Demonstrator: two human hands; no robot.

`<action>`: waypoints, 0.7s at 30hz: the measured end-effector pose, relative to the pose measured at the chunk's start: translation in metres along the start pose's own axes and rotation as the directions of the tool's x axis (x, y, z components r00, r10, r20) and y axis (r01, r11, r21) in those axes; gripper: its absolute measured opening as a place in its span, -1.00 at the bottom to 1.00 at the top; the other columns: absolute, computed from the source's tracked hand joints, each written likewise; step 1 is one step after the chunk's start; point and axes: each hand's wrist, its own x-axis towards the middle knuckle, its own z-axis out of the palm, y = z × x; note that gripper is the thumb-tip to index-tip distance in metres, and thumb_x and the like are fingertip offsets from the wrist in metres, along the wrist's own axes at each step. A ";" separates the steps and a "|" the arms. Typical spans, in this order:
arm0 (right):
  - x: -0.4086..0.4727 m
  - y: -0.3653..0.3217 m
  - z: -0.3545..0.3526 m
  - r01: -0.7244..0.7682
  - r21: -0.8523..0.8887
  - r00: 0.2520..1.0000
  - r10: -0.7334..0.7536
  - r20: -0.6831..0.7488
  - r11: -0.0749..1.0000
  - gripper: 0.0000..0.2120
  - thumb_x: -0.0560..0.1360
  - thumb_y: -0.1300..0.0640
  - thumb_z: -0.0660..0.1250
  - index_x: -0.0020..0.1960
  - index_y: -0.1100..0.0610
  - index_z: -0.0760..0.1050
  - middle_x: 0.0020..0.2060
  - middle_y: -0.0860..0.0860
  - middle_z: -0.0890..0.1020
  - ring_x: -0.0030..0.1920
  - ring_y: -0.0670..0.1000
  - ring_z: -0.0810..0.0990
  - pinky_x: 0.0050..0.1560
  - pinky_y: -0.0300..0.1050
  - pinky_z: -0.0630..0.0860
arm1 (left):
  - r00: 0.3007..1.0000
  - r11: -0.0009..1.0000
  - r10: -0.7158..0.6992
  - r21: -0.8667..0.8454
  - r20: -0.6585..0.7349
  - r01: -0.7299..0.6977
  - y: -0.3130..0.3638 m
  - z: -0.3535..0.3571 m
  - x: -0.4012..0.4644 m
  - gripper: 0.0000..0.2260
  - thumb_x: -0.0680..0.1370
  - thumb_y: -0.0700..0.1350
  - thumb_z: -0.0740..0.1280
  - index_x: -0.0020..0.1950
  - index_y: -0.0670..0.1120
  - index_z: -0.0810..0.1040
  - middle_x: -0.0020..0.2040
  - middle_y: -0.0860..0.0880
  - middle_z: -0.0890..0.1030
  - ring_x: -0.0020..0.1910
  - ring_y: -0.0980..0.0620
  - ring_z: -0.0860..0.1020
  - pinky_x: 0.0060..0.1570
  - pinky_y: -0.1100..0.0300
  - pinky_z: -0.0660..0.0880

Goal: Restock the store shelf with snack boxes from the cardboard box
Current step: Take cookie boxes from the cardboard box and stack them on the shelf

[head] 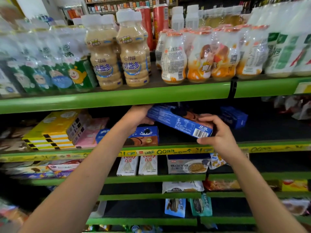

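Observation:
A long blue snack box (178, 121) with a barcode on its near end hangs tilted inside the second green shelf (269, 147). My left hand (137, 117) grips its far left end just under the upper shelf edge. Gripping its near right end by the barcode is my right hand (217, 134). Another blue snack box (144, 135) lies on the shelf below my left hand, and a further blue box (234, 116) sits deeper at the right. The cardboard box is not in view.
Yellow flat boxes (50, 130) and pink boxes (90, 132) fill the shelf's left part. Drink bottles (133, 52) crowd the upper shelf (117, 96). Lower shelves hold white stick-biscuit boxes (138, 165) and snack packets (182, 185). Dark open shelf space lies right of my right hand.

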 end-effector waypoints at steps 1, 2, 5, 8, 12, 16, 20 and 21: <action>0.002 0.000 0.004 0.017 -0.026 1.000 -0.016 0.027 1.000 -0.29 0.17 0.53 0.54 0.07 -0.14 0.54 0.16 -0.14 0.57 0.09 -0.11 0.61 0.05 -0.21 0.54 | 1.000 0.999 -0.015 -0.038 -0.016 0.015 -0.002 -0.007 -0.004 -0.87 0.62 -0.12 0.29 0.10 -0.14 0.54 -0.06 -0.14 0.64 -0.31 0.00 0.61 -0.35 0.16 0.57; 0.004 -0.001 0.009 0.026 -0.041 0.999 -0.024 0.046 0.999 -0.23 0.17 0.54 0.54 0.11 -0.19 0.51 0.16 -0.09 0.57 0.05 -0.13 0.62 0.00 -0.26 0.54 | 0.999 0.996 -0.039 -0.087 -0.031 0.036 -0.005 -0.015 -0.007 -0.93 0.61 -0.17 0.30 0.02 -0.14 0.55 -0.11 -0.14 0.62 -0.36 0.01 0.60 -0.39 0.18 0.56; 0.011 -0.001 0.022 0.041 -0.037 0.997 -0.039 0.067 0.998 -0.07 0.18 0.53 0.54 0.19 -0.36 0.42 0.15 -0.02 0.58 0.01 -0.12 0.64 -0.02 -0.27 0.54 | 0.996 0.971 -0.081 -0.230 -0.045 0.069 -0.011 -0.038 -0.022 -0.93 0.58 -0.28 0.29 -0.08 -0.16 0.54 -0.16 -0.14 0.60 -0.41 -0.04 0.58 -0.50 0.21 0.52; 0.024 -0.001 0.040 0.042 -0.019 0.997 -0.040 0.063 0.999 -0.10 0.22 0.46 0.56 0.19 -0.42 0.41 0.18 0.00 0.60 0.11 -0.01 0.63 0.17 -0.01 0.55 | 0.996 0.938 -0.072 -0.343 -0.042 0.053 -0.015 -0.061 -0.041 -0.89 0.57 -0.32 0.27 -0.01 -0.16 0.55 -0.17 -0.10 0.65 -0.43 -0.05 0.61 -0.50 0.20 0.51; 0.034 0.002 0.072 0.058 0.001 0.998 -0.058 0.038 0.998 -0.19 0.21 0.39 0.55 0.14 -0.39 0.45 0.06 -0.16 0.66 0.08 -0.01 0.64 0.23 0.09 0.52 | 0.998 0.932 -0.026 -0.362 -0.053 0.005 -0.020 -0.091 -0.060 -0.75 0.56 -0.35 0.25 0.22 -0.17 0.49 -0.01 -0.10 0.65 -0.27 -0.06 0.65 -0.34 0.13 0.59; 0.039 0.002 0.099 0.100 -0.007 0.993 -0.100 0.057 0.995 -0.14 0.29 0.42 0.53 0.23 -0.44 0.41 0.15 -0.21 0.62 0.16 -0.10 0.61 0.24 -0.13 0.48 | 0.995 0.930 -0.022 -0.367 -0.093 -0.014 -0.026 -0.119 -0.071 -0.55 0.55 -0.38 0.25 0.45 -0.22 0.35 0.15 -0.17 0.62 -0.02 -0.17 0.60 -0.19 0.10 0.63; 0.047 -0.004 0.119 0.105 -0.020 0.992 -0.103 0.069 0.994 -0.19 0.39 0.44 0.46 0.34 -0.32 0.35 0.17 -0.29 0.56 0.13 -0.36 0.55 0.09 -0.48 0.44 | 0.993 0.948 0.030 -0.310 -0.115 -0.065 -0.032 -0.143 -0.071 -0.55 0.53 -0.39 0.27 0.42 -0.21 0.40 0.17 -0.15 0.64 -0.02 -0.11 0.63 -0.17 0.13 0.62; 0.049 -0.006 0.123 0.091 -0.009 0.994 -0.091 0.063 0.996 -0.23 0.41 0.45 0.44 0.40 -0.19 0.34 0.15 -0.26 0.56 0.10 -0.38 0.56 0.06 -0.50 0.44 | 0.993 0.953 0.044 -0.294 -0.113 -0.075 -0.034 -0.148 -0.069 -0.56 0.52 -0.40 0.28 0.40 -0.20 0.43 0.11 -0.10 0.66 -0.04 -0.08 0.65 -0.16 0.15 0.63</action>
